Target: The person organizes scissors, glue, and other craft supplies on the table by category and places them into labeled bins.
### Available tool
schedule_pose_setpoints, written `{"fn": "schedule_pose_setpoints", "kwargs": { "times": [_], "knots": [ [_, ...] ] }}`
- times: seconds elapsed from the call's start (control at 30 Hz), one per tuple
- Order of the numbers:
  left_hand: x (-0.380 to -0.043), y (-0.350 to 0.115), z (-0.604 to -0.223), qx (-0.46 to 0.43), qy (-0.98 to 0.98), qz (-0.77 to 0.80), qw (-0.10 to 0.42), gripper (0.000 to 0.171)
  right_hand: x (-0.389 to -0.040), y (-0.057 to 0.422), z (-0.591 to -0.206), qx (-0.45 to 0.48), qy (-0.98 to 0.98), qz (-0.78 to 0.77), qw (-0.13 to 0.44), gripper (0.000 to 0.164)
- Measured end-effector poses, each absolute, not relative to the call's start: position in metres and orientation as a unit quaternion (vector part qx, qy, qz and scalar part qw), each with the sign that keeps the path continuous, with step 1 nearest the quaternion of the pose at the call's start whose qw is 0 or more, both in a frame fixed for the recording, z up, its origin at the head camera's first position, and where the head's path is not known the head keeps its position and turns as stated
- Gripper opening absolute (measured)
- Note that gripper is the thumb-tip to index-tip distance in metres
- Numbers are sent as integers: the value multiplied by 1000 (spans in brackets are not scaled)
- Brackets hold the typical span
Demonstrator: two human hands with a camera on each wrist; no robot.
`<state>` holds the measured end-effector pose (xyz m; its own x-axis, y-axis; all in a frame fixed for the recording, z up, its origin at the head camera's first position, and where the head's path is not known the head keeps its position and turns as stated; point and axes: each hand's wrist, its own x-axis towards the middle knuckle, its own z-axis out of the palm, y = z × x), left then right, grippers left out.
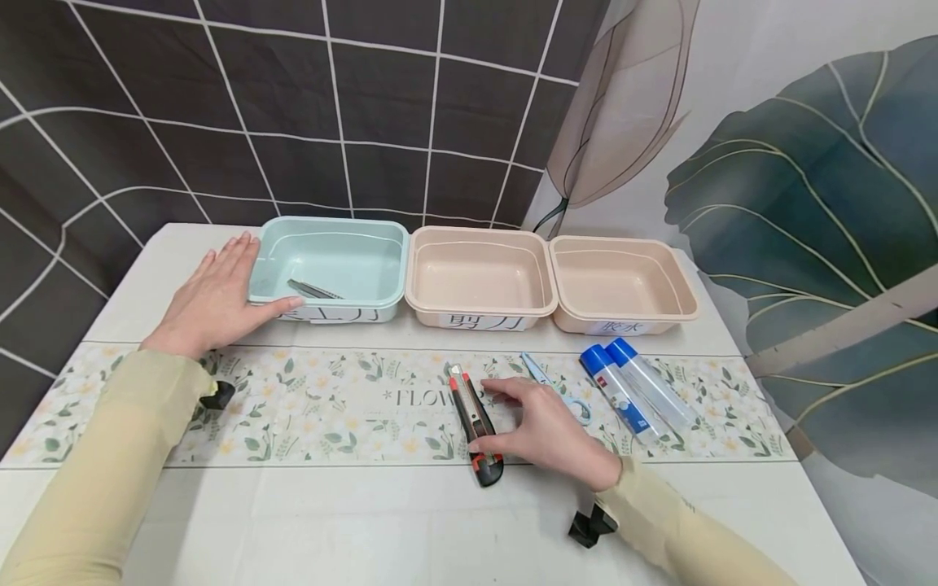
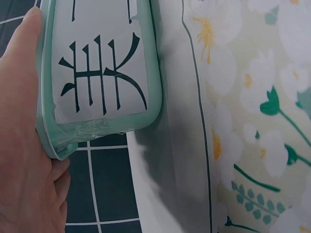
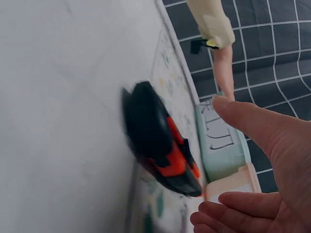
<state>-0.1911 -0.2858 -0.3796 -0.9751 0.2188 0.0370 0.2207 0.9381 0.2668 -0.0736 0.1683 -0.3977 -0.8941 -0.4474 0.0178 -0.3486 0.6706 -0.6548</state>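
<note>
My left hand (image 1: 216, 297) rests against the left end of a mint-green bin (image 1: 333, 224), its thumb along the front rim and its fingers laid out along the side. In the left wrist view that hand (image 2: 22, 116) touches the rim above the bin's printed label (image 2: 99, 77). Inside the bin lies a thin grey metal tool (image 1: 313, 290). My right hand (image 1: 550, 427) hovers beside a black-and-red utility knife (image 1: 476, 427), thumb and fingers spread apart. In the right wrist view the knife (image 3: 160, 138) appears blurred, apart from the hand (image 3: 277, 165).
Two beige bins, a middle one (image 1: 479, 313) and a right one (image 1: 623, 313), stand beside the mint bin. Light-blue scissors (image 1: 538, 370) lie partly behind my right hand. Two blue-capped glue tubes, one white-and-blue (image 1: 623, 395) and one clear (image 1: 659, 395), lie farther right.
</note>
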Motion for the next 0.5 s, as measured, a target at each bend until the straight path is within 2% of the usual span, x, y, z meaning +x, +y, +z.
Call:
{"fn": "schedule_pose_setpoints", "kwargs": {
  "times": [0.2,0.5],
  "knots": [
    [-192,-286,-380,-111,-984,-137,5,115,-67,166,-405,-203,907,-361,76,87],
    [-191,-286,-379,-111,-984,-137,2,115,-64,161,-414,-212,911,-352,39,84]
  ]
}}
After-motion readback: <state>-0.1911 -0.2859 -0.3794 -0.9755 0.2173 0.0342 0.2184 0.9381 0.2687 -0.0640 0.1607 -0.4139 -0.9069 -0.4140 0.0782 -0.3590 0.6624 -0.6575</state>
